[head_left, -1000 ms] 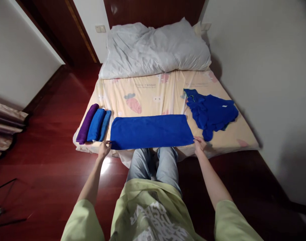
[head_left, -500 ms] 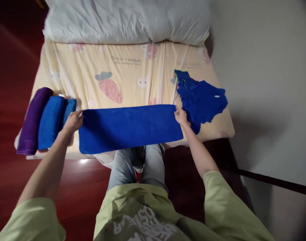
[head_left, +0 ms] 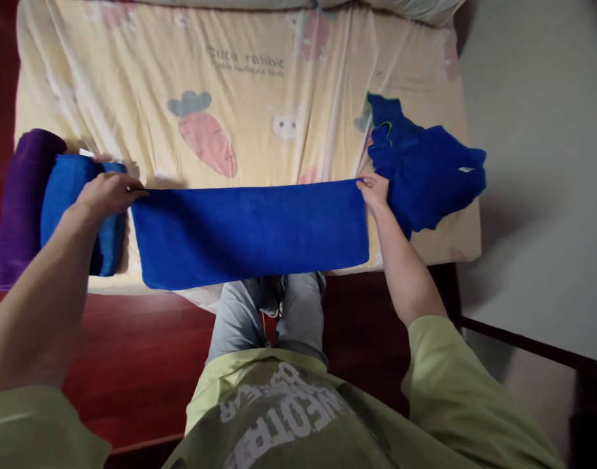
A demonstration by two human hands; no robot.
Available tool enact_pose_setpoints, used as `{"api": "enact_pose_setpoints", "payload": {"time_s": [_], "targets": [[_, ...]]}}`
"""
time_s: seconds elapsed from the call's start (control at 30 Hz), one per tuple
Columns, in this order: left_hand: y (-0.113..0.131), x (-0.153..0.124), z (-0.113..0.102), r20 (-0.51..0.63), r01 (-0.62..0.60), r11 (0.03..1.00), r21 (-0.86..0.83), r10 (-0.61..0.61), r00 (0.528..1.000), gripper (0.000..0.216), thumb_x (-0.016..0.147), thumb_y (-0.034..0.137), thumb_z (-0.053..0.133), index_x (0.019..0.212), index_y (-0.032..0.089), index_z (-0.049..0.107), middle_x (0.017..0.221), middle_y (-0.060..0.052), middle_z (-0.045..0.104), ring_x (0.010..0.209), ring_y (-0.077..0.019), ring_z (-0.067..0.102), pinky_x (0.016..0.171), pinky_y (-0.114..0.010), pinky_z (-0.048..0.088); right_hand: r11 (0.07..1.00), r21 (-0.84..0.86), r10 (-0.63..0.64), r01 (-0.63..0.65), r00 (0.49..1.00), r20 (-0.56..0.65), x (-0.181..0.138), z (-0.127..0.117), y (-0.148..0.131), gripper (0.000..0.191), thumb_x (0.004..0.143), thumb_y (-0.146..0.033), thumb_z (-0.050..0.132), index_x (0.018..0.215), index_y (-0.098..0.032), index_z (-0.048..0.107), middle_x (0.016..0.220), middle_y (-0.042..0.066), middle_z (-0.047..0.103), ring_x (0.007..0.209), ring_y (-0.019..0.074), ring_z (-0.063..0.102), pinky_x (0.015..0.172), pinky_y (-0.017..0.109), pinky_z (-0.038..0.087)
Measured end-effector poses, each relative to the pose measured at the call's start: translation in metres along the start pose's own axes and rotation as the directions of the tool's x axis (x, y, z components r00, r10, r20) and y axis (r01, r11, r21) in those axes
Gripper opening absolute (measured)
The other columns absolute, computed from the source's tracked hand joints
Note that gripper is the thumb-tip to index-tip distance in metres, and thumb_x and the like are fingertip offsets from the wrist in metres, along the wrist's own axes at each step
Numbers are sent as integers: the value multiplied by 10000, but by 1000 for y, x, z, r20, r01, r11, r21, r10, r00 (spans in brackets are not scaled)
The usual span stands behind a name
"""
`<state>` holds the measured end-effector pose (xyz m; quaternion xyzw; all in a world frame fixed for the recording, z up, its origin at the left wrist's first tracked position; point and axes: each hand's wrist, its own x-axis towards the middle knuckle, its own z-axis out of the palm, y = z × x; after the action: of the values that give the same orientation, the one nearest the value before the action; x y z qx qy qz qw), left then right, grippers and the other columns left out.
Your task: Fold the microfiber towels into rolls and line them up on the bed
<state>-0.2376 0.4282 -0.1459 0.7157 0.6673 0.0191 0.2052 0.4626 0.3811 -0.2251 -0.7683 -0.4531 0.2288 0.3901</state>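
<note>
A blue towel [head_left: 259, 228] is stretched flat between my hands as a long strip, its lower edge hanging above my knees at the bed's front. My left hand [head_left: 107, 193] pinches its top left corner, with fingers closed. At the top right corner, my right hand [head_left: 375, 190] grips it between thumb and fingers. Partly behind my left hand stand folded blue towels [head_left: 66, 189] and a rolled purple towel [head_left: 27, 202]. Just beyond my right hand lies a crumpled blue cloth [head_left: 430, 172] with green edging and a small white tag.
The bed [head_left: 259, 143] wears a cream sheet printed with carrots and rabbits. Grey-white bedding [head_left: 406, 8] shows along its far edge. A pale wall [head_left: 538, 163] rises at the right, and dark red floor [head_left: 146, 358] lies below.
The view has shifted closer and lower over the bed, so the bedding has mostly left the top. Both hands keep hold of the towel's corners, and it stays stretched.
</note>
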Motion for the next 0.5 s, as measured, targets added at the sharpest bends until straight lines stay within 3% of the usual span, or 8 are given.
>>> {"api": "enact_pose_setpoints", "payload": {"time_s": [0.1,0.23,0.3,0.4,0.5], "targets": [[10,4,-6,-142,22,1000,4,-21,990,664,877,594,699,1068,-41,694,1197,-108,652,1293,-346,523,1135,-629,293,998,-6,-57,56,992,-114,12,-4,4,164,777,-174,712,921,-95,720,849,59,732,850,223,719,891,457,595],[35,7,-4,-231,85,996,-33,-90,969,512,992,348,577,1193,-120,630,1272,-151,625,1342,-376,473,1109,-674,245,984,-106,-162,143,965,-204,22,-7,5,163,855,-228,646,857,-84,721,818,53,717,868,239,721,885,513,585],[46,8,1,-244,128,990,-55,-137,960,448,983,275,541,1228,-88,632,1327,-164,616,1349,-361,474,1124,-663,264,972,-183,-186,148,959,-215,23,-5,2,215,895,-268,608,842,-93,720,825,58,720,878,245,727,896,513,583],[54,10,12,-259,177,980,-92,-195,946,457,956,300,522,1264,-14,645,1392,-165,596,1332,-321,502,1175,-600,290,959,-273,-130,71,970,-204,23,5,-4,233,923,-313,603,854,-122,717,861,75,734,881,240,739,899,451,595],[52,12,25,-260,169,976,-135,-200,945,480,954,306,510,1289,-19,622,1398,-153,589,1319,-276,512,1214,-519,281,959,-284,-29,-27,981,-194,21,18,-5,263,959,-351,584,891,-130,709,874,91,734,859,236,752,841,406,609]]}}
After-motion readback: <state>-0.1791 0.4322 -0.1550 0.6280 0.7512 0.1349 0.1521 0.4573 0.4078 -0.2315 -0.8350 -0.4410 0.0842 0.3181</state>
